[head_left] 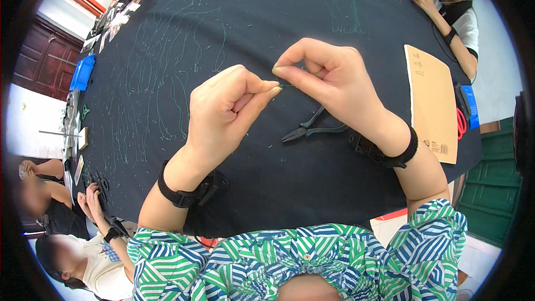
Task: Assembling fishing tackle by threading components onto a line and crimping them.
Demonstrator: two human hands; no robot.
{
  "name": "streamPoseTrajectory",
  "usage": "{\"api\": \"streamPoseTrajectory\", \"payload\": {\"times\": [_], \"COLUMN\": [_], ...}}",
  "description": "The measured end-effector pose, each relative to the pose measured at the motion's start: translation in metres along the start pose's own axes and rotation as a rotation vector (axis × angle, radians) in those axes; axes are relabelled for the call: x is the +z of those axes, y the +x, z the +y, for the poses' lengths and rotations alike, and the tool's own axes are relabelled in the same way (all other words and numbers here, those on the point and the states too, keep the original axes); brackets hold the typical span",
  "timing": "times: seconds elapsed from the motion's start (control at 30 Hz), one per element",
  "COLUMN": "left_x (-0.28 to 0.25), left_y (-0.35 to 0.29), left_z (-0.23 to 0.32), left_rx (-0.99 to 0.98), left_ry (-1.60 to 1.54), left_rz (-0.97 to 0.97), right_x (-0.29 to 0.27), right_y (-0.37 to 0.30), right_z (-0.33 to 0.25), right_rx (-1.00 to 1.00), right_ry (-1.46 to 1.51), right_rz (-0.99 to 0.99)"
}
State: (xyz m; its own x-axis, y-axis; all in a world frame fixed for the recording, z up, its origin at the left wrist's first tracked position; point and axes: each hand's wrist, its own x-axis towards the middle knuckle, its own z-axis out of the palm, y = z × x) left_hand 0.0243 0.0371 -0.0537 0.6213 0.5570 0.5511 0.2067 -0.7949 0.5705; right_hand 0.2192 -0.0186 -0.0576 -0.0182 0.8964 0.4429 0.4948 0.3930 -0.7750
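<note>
A thin green thread-like strand [286,85] is pinched between thumb and forefinger of the left hand [220,106], grip closed, above the black cloth-covered counter [267,184]. The right hand [340,78] is held just beside it, thumb and forefinger tips pressed together; whether the strand is also gripped there cannot be told. Dark-handled metal pliers [301,132] are laid on the counter, partly hidden by the right wrist. A tan rectangular paper-covered booklet [432,106] is placed at right.
</note>
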Motion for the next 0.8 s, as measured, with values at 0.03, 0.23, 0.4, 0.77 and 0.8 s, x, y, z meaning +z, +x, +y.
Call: {"api": "streamPoseTrajectory", "payload": {"times": [0.03, 0.23, 0.4, 0.77, 0.8], "left_x": [0.001, 0.005, 0.004, 0.004, 0.003], "left_y": [0.0, -0.002, -0.003, -0.002, -0.001], "left_z": [0.0, -0.003, -0.003, -0.004, -0.002], "left_rx": [0.016, -0.008, -0.032, -0.028, -0.037], "left_ry": [0.026, -0.039, -0.052, -0.051, -0.039], "left_rz": [0.004, 0.077, 0.104, 0.075, 0.044], "right_x": [-0.001, 0.002, 0.004, 0.003, 0.002], "right_y": [0.0, 0.0, -0.005, 0.0, 0.001], "right_z": [0.003, 0.009, 0.002, -0.004, -0.005], "right_rx": [0.099, 0.264, 0.122, -0.386, -0.345], "right_ry": [0.065, 0.343, 0.161, -0.206, -0.224], "right_rz": [-0.06, -0.145, -0.19, 0.095, 0.108]}}
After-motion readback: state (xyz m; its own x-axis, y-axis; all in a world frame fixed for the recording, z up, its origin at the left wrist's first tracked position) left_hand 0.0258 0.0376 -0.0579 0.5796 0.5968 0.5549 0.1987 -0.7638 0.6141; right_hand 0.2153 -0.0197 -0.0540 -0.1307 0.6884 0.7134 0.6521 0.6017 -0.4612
